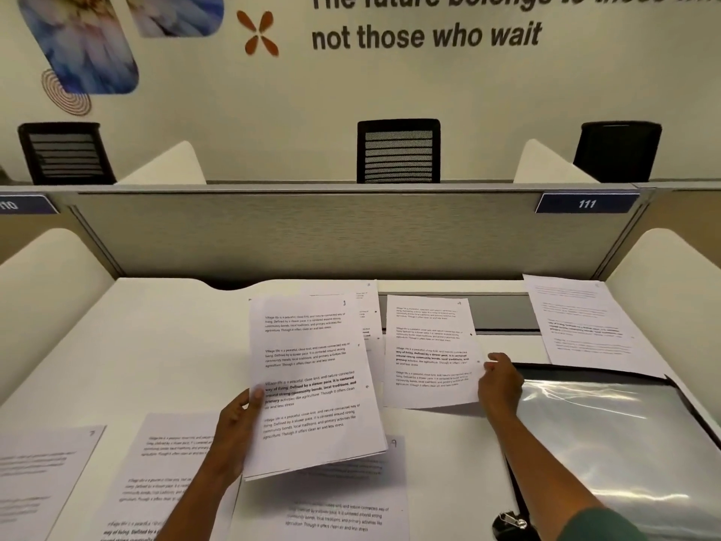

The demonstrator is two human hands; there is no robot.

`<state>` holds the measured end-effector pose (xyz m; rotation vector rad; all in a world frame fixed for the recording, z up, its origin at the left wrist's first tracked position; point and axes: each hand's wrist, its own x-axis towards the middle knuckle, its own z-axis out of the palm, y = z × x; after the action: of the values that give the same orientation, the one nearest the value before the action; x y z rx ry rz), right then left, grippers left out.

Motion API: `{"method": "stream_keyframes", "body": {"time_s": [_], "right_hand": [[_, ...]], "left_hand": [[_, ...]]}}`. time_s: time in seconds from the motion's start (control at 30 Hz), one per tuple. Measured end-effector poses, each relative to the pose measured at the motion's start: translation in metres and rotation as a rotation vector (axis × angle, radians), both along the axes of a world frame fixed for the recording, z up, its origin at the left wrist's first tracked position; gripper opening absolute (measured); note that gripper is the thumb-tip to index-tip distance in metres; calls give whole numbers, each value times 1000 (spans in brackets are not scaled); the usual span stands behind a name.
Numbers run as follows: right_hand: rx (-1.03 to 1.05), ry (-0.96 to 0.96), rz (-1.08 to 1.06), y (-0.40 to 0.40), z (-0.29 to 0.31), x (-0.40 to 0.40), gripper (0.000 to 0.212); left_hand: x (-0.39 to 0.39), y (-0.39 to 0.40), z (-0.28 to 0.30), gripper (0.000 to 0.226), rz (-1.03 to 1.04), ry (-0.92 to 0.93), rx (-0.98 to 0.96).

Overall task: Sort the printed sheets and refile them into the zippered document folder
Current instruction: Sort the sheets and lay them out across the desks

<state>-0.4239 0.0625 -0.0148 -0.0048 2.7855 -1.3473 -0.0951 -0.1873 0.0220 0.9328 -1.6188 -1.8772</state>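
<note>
Here, left hand [238, 427] gripping a raised stack of printed sheets [312, 384] mid-desk, right hand [499, 380] pinching the edge of a single sheet [429, 353], zippered document folder [608, 443] open by the desk's [164, 345] right edge

"111" on partition label [586, 203]

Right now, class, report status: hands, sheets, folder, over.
Left hand grips collected stack. Right hand pinches loose sheet. Document folder lies open; another sheet overlaps its far edge.
</note>
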Motion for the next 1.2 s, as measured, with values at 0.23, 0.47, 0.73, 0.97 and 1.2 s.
{"method": "stream_keyframes", "body": {"time_s": [0.23,0.47,0.73,0.97,1.2], "right_hand": [[-1,-11,-8,-9,-10,-14,35],[-64,-25,-51,-17,-18,-22,38],[-64,5,-80,-15,-12,-34,33],[-32,32,-48,-15,-11,-44,33],[6,39,21,-28,-20,-50,36]], "left_hand": [[-6,-14,-12,38,16,-54,5],[-17,-13,-18,37,4,-58,35],[-16,-14,-18,37,-1,-57,35],[-11,-24,-22,38,32,-36,50],[-12,-25,-24,34,49,-37,39]]}}
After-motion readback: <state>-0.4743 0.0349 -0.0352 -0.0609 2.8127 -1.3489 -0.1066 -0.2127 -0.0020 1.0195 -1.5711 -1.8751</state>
